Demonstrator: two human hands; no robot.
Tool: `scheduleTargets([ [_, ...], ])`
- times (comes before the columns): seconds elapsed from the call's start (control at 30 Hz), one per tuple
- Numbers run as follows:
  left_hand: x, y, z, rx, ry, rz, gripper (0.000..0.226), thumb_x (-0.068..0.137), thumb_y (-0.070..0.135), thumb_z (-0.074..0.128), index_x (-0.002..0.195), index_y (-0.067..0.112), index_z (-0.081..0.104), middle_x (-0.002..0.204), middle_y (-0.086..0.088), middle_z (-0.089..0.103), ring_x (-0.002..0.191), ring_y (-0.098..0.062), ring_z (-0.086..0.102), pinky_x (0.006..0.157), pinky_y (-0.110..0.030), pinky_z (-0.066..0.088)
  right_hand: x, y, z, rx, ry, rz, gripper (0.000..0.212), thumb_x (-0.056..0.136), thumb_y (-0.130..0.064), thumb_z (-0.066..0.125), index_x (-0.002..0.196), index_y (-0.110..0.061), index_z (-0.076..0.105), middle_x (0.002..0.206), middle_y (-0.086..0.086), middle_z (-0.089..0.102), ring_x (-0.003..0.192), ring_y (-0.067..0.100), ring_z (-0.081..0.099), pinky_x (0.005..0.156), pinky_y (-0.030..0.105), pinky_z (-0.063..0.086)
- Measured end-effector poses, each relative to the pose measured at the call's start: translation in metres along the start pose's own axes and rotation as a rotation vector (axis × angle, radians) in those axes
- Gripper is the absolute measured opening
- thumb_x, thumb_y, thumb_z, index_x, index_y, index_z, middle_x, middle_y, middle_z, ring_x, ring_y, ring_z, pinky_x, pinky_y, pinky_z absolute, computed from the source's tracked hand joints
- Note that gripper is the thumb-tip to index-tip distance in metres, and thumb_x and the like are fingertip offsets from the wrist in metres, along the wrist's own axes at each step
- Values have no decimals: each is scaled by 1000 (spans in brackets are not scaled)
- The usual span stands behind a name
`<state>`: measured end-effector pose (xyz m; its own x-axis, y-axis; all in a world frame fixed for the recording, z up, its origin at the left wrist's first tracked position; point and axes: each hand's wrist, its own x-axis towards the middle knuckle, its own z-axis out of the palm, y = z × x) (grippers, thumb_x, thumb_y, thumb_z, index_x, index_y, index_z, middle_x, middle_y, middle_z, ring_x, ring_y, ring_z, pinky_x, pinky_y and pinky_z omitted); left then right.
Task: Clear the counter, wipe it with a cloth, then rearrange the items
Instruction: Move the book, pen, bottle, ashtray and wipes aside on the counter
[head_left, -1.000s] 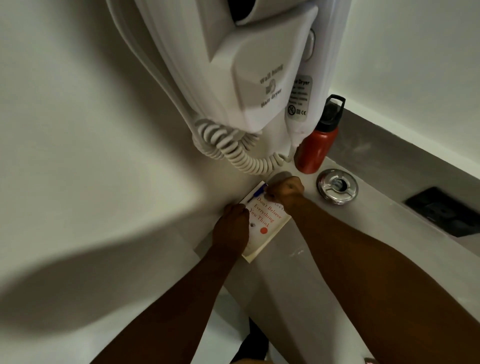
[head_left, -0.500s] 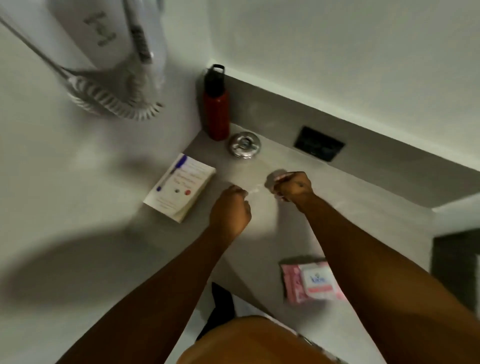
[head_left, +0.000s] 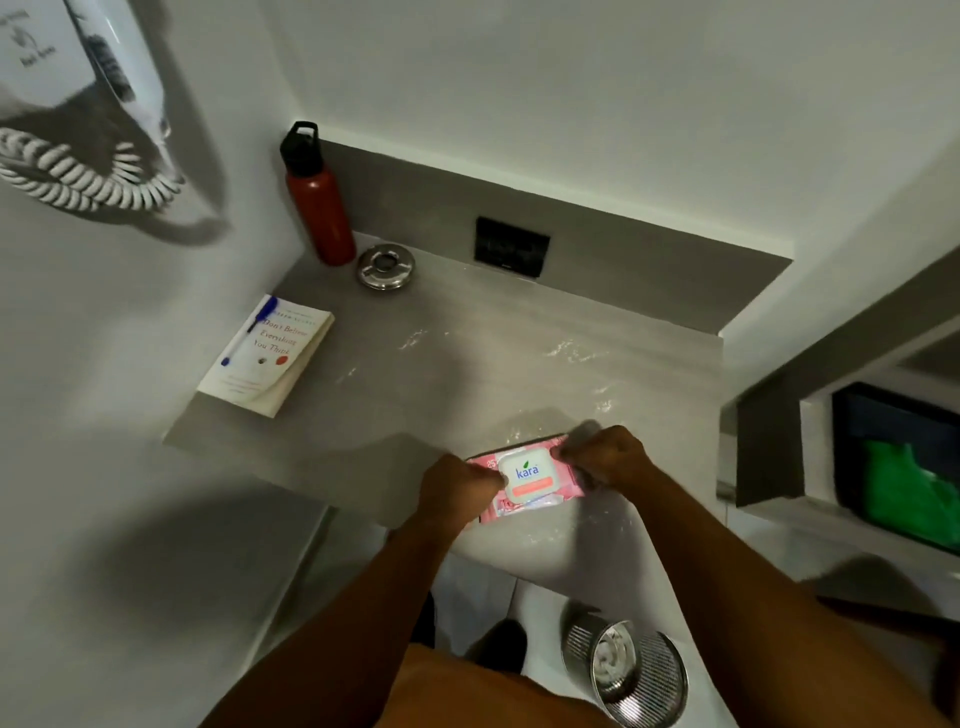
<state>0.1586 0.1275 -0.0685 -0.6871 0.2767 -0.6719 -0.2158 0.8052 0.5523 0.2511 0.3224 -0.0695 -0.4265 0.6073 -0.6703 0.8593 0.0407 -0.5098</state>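
Grey counter (head_left: 467, 374) bears book (head_left: 267, 356), red bottle (head_left: 317, 208), metal ashtray (head_left: 385, 266), wipes pack (head_left: 524, 480).

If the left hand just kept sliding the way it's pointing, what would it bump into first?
The left hand grips the pink wipes pack at its left end and points toward the right hand at the other end. So it meets the pack itself, then probably that hand.

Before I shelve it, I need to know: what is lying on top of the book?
A blue pen lies along the left edge of the book cover, beside the title. Nothing else rests on it. What is under the book cannot be seen.
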Motion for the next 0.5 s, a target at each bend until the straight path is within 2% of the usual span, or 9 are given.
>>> scheduleTargets([
  [0.07, -2, 3, 3, -64, -14, -16, 41, 70, 33, 77, 100, 5, 74, 93, -11, 77, 76, -22, 75, 70, -37, 63, -5, -3, 2, 0, -56, 5, 24, 75, -31, 84, 68, -15, 67, 46, -2, 64, 43, 13, 62, 43, 19, 46],
  [0.17, -2, 8, 2, -162, -16, 15, 32, 73, 21, 75, 101, 6, 75, 97, -14, 77, 82, -26, 75, 76, -43, 63, -6, -11, 0, -2, -67, 15, 23, 80, -27, 81, 74, -8, 70, 43, 0, 63, 31, 9, 57, 32, 14, 36],
  [0.3, 1, 15, -13, -312, 36, 37, 10, 68, 14, 69, 77, 13, 66, 99, -16, 75, 87, -28, 74, 79, -49, 61, 0, -40, 3, 15, -94, -11, 32, 83, -29, 76, 67, -2, 69, 52, 11, 60, 30, 14, 49, 33, 14, 35],
  [0.4, 6, 19, -34, -451, 84, 22, 9, 72, 10, 63, 73, 19, 62, 92, -14, 75, 78, -29, 74, 71, -52, 62, 9, -72, 13, 28, -97, -43, 32, 82, -30, 76, 72, 0, 73, 56, 13, 63, 36, 17, 53, 36, 16, 38],
  [0.5, 18, 19, -58, -562, 67, -18, 19, 81, -1, 60, 76, 17, 63, 94, -15, 75, 77, -28, 75, 60, -40, 63, 18, -100, 27, 0, -98, -75, 27, 83, -31, 75, 73, -5, 76, 64, 14, 70, 42, 16, 58, 38, 17, 40],
])
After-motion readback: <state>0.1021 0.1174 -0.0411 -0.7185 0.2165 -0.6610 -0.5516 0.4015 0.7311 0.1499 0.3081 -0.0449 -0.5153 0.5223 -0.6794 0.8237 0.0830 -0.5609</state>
